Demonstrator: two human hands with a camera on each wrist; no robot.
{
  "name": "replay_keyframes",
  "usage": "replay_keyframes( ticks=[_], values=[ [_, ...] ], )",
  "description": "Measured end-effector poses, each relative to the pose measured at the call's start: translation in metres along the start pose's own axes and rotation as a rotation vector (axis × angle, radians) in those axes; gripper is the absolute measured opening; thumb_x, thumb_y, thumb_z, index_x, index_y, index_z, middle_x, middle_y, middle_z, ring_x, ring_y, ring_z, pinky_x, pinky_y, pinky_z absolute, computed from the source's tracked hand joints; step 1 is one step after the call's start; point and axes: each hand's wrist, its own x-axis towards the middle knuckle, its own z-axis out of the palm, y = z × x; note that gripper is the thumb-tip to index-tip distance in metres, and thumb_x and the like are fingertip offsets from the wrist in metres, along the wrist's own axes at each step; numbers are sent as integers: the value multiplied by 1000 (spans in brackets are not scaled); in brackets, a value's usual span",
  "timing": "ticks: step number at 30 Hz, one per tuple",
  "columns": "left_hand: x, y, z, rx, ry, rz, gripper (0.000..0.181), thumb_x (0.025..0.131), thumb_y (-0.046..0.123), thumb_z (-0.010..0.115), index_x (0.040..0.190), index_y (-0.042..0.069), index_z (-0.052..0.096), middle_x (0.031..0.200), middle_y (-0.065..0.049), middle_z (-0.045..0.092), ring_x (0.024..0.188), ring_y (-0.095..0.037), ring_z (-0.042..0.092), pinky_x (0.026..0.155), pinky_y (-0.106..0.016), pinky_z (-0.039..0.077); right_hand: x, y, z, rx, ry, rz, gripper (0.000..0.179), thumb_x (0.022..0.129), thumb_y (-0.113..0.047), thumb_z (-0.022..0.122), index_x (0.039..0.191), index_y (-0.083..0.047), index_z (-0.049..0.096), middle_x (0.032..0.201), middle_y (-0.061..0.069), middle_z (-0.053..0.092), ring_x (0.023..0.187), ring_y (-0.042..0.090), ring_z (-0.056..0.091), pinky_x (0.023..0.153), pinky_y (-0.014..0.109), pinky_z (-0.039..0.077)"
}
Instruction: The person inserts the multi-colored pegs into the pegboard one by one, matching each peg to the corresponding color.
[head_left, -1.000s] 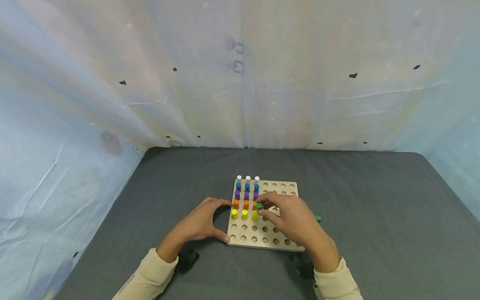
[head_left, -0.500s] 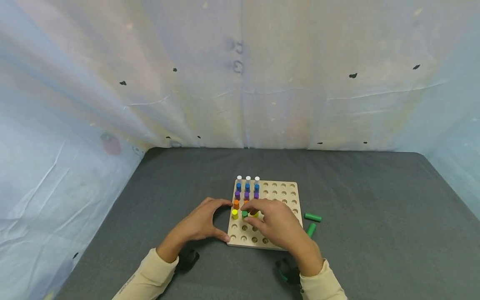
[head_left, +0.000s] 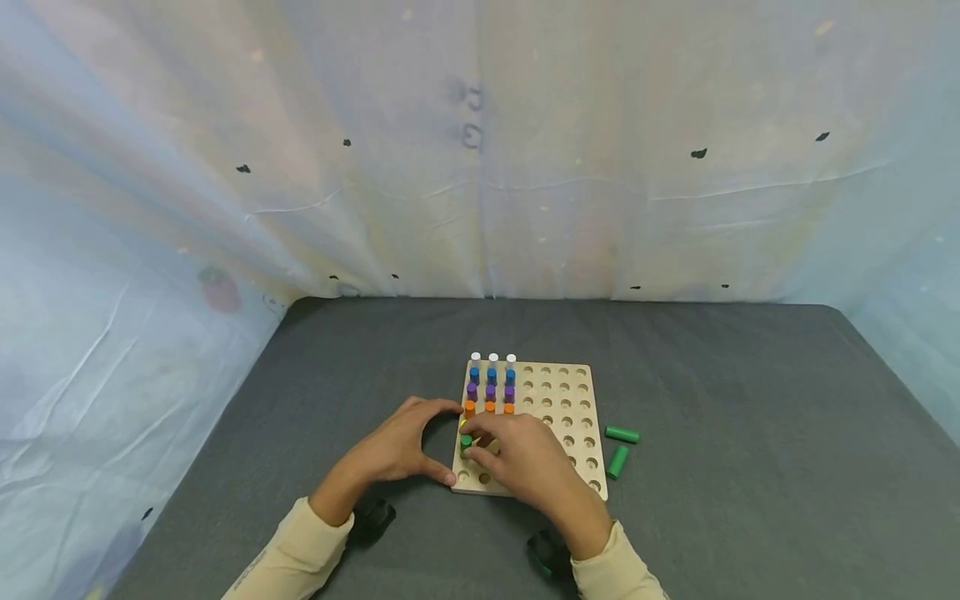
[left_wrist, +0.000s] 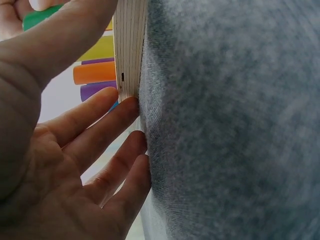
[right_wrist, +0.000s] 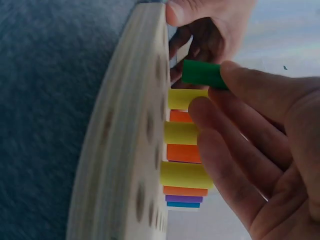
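A green peg (right_wrist: 201, 73) is pinched between the thumb and fingers of my right hand (head_left: 528, 458), upright over the board's left column, just nearer than the yellow row. In the right wrist view its lower end shows a small gap from the board face. My left hand (head_left: 397, 440) touches the left edge of the wooden pegboard (head_left: 568, 490), thumb at the near corner and straight fingers farther up, as the left wrist view (left_wrist: 95, 145) also shows. White, blue, purple, orange pegs (head_left: 490, 407) and yellow pegs (right_wrist: 186, 175) stand in rows of three; my right hand hides most of the yellow ones in the head view.
Two green pegs (head_left: 622, 434) lie on the grey tablecloth (head_left: 735, 433) to the right of the board. Bare holes (head_left: 566, 404) fill the board's right side. A pale curtain (head_left: 562, 167) hangs behind the table and at its sides.
My right hand has carried the green peg leftward and toward me, from beside the orange row to the left column. The two green pegs on the right came into view. My left hand stayed at the board.
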Motion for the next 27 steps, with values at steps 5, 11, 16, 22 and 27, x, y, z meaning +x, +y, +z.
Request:
replay_keyframes(
  ticks=[5, 11, 16, 22, 27],
  values=[
    [1, -1, 0, -1, -2, -10, 95, 58, 43, 95, 140, 21, 54, 141, 0, 55, 130, -24, 45, 108, -54, 41, 2, 1, 6, -37, 6, 13, 19, 87, -25, 78, 104, -19, 74, 90, -5, 77, 77, 2, 70, 67, 24, 53],
    [1, -1, 0, 1, 5, -26, 95, 57, 43, 96, 140, 21, 54, 141, 0, 55, 130, -24, 46, 108, -55, 41, 3, 3, 10, -72, 18, 6, 19, 87, -26, 78, 105, -20, 75, 86, -7, 76, 74, 2, 69, 64, 24, 52],
    [1, -1, 1, 0, -3, -39, 95, 57, 43, 96, 139, 22, 54, 140, 0, 55, 130, -23, 46, 108, -54, 41, 2, 3, 13, -107, 22, 2, 20, 86, -27, 78, 105, -21, 75, 88, -7, 76, 73, 1, 68, 64, 24, 53],
    [1, -1, 0, -4, -3, -41, 94, 57, 43, 95, 139, 22, 54, 140, 0, 55, 130, -24, 46, 108, -54, 41, 3, 1, 6, -98, -55, 12, 23, 89, -22, 75, 112, -20, 74, 95, -7, 76, 77, 2, 68, 66, 25, 53],
    [1, 0, 0, -3, -4, -26, 94, 58, 42, 95, 140, 21, 54, 141, 0, 55, 131, -24, 45, 109, -54, 40, -5, 6, -18, -47, -122, 11, 28, 92, -21, 72, 120, -20, 70, 108, -5, 75, 87, 5, 69, 72, 27, 55]
  ],
)
